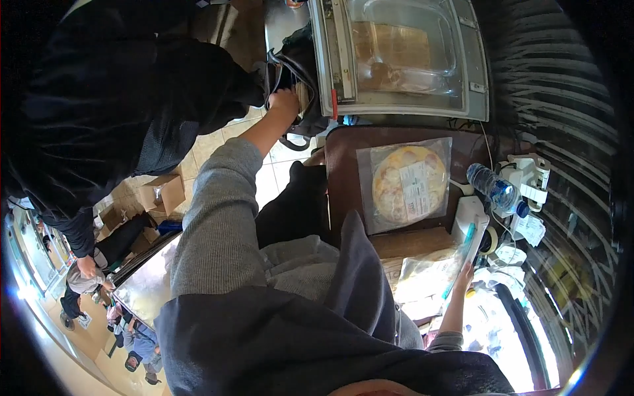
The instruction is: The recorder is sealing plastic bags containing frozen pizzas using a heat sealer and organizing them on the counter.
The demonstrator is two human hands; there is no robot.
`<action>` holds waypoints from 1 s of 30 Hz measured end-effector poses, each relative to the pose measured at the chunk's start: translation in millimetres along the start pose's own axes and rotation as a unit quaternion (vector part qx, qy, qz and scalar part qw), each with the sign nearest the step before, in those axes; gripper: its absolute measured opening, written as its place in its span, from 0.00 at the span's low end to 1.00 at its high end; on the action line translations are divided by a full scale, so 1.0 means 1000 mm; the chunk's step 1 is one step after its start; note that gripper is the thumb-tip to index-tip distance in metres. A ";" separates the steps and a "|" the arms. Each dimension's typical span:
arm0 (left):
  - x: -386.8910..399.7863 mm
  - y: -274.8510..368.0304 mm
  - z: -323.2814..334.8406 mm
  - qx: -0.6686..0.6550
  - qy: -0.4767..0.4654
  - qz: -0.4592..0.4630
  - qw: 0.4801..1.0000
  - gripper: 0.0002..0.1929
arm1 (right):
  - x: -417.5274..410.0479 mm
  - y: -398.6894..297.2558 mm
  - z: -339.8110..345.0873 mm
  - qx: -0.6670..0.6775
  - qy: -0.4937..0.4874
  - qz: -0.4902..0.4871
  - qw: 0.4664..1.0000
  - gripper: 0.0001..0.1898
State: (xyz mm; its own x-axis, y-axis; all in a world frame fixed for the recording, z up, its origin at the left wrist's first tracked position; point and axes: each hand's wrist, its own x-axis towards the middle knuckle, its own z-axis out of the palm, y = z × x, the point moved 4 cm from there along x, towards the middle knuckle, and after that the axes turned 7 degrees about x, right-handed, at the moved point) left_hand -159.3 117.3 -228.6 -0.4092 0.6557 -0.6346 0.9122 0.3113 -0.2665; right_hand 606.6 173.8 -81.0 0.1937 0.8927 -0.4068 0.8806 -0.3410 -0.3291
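Observation:
My left hand [284, 102] is inside the mouth of an open black bag [309, 74], next to a tan bundle [301, 96]. Its fingertips are hidden, so its grip cannot be made out. Low on the right, my right hand [464, 277] touches the near end of a long white device with a teal strip [468, 237], which looks like an impulse sealer. Its fingers are too small to read. Beside the device lies a clear plastic bag [426, 272]. A pizza sealed in clear plastic [408, 185], with a printed label, lies flat on the brown table [342, 163].
A chamber vacuum sealer with a clear lid [406, 59] stands beyond the table. A water bottle [495, 188] lies near cables and a tape roll [489, 241] at right. A person in black [124, 99] stands at left. A cardboard box [161, 194] sits on the tiles.

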 end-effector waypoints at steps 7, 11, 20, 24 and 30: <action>-0.022 0.003 0.015 -0.040 0.006 -0.053 0.998 0.33 | 0.004 0.004 0.002 0.009 -0.011 -0.022 1.000 0.33; -0.027 0.003 0.015 -0.107 -0.002 -0.083 0.991 0.35 | 0.006 0.011 0.003 0.004 -0.009 0.000 1.000 0.33; -0.036 -0.003 0.002 -0.130 -0.059 -0.090 0.986 0.38 | -0.027 -0.038 -0.009 -0.039 0.104 -0.035 0.993 0.26; -0.030 -0.005 0.011 -0.132 -0.047 -0.091 0.986 0.40 | -0.054 -0.081 -0.029 0.005 0.216 -0.092 0.972 0.21; -0.051 0.004 -0.006 -0.218 0.173 -0.049 0.959 0.31 | -0.116 -0.178 0.012 -0.026 0.222 -0.338 0.914 0.11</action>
State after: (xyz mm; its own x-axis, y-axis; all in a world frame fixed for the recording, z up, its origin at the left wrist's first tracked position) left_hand -135.1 88.8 -193.1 -0.5450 0.7735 -0.3236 0.8030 0.5926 0.0638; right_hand 422.1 127.5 14.2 -0.2556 0.9301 0.2638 0.8812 0.3364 -0.3322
